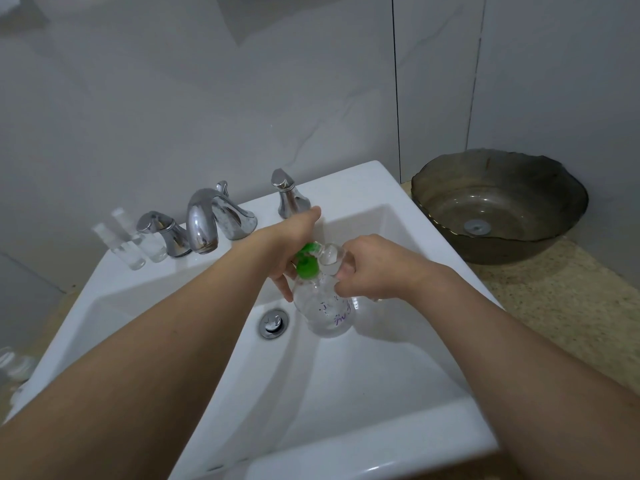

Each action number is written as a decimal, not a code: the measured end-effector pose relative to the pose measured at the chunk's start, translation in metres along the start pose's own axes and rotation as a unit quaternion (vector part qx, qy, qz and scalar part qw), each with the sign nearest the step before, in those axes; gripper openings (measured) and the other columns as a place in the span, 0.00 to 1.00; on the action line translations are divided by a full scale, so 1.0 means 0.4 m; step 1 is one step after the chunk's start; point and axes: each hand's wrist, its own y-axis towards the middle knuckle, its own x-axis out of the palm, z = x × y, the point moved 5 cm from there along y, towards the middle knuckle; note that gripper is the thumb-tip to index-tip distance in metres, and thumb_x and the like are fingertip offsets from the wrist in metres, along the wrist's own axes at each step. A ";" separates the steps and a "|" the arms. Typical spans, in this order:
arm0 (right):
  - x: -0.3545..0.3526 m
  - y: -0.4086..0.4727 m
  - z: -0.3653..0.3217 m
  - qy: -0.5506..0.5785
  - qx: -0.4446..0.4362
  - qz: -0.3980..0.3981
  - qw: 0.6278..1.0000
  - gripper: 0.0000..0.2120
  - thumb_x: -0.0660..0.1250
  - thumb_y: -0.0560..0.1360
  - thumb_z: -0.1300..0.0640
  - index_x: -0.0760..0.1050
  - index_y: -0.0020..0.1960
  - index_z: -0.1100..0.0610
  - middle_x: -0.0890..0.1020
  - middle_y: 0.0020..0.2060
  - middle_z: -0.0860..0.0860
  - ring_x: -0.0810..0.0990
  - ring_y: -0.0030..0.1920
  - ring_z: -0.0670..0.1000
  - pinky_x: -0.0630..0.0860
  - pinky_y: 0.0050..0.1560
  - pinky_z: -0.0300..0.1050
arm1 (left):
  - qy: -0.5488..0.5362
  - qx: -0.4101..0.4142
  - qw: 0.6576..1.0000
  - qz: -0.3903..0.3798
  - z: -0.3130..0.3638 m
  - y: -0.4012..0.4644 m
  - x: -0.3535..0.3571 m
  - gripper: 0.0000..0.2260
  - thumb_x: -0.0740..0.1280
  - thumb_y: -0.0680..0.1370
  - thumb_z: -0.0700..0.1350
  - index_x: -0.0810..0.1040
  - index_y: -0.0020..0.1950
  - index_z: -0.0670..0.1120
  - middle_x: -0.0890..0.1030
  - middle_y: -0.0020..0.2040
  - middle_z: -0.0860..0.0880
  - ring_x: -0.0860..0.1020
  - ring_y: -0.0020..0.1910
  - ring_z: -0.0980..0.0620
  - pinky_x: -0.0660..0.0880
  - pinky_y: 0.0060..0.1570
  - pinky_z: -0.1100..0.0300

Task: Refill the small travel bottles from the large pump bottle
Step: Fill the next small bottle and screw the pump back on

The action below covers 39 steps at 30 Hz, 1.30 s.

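Note:
Over the white sink basin [363, 393] I hold the large clear pump bottle [327, 313], which has a green pump top [307, 263] and purple writing on its side. My left hand [294, 247] grips the bottle's neck from the left, just beside the green pump. A small clear travel bottle [330, 258] is held against the pump by the curled fingers of my right hand [374, 268]. Two more small clear travel bottles [130, 242] stand on the sink ledge left of the tap.
A chrome tap [202, 223] with two handles [159, 230] [289, 197] lines the sink's back ledge, and a chrome drain plug [273, 322] sits in the basin. A dark glass vessel bowl [498, 206] stands on the speckled counter [571, 306] to the right. Blurred clear items [15, 367] lie at the far left.

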 end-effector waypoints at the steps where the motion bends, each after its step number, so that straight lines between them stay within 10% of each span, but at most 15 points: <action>1: 0.002 0.001 0.002 0.004 0.003 -0.002 1.000 0.07 0.70 0.65 0.54 0.73 0.39 0.53 0.78 0.32 0.46 0.76 0.22 0.46 0.71 0.24 0.37 | 0.004 0.005 1.000 0.009 -0.001 0.003 0.001 0.34 0.49 0.81 0.68 0.74 0.70 0.43 0.79 0.63 0.39 0.79 0.58 0.34 0.74 0.56 0.27; 18: 0.027 0.011 0.026 0.000 0.035 -0.040 0.999 0.09 0.70 0.64 0.55 0.74 0.42 0.54 0.83 0.36 0.53 0.81 0.27 0.51 0.78 0.29 0.43 | 0.014 0.038 0.996 0.082 -0.013 0.026 0.017 0.24 0.52 0.78 0.58 0.78 0.57 0.42 0.83 0.55 0.38 0.81 0.53 0.36 0.79 0.52 0.35; 30: 0.005 0.005 0.003 0.010 -0.002 -0.001 1.000 0.07 0.71 0.64 0.53 0.72 0.38 0.51 0.78 0.35 0.44 0.75 0.21 0.44 0.70 0.24 0.37 | -0.027 -0.003 0.999 -0.033 -0.005 -0.003 -0.007 0.38 0.51 0.78 0.72 0.69 0.76 0.46 0.77 0.67 0.40 0.76 0.63 0.35 0.69 0.57 0.26; 39: 0.016 0.008 0.012 -0.002 0.013 -0.019 1.000 0.07 0.70 0.64 0.55 0.73 0.38 0.53 0.77 0.27 0.45 0.79 0.24 0.50 0.72 0.24 0.38 | 0.021 0.037 0.996 0.077 -0.004 0.018 0.003 0.21 0.53 0.79 0.56 0.77 0.59 0.43 0.82 0.55 0.38 0.81 0.53 0.35 0.79 0.47 0.31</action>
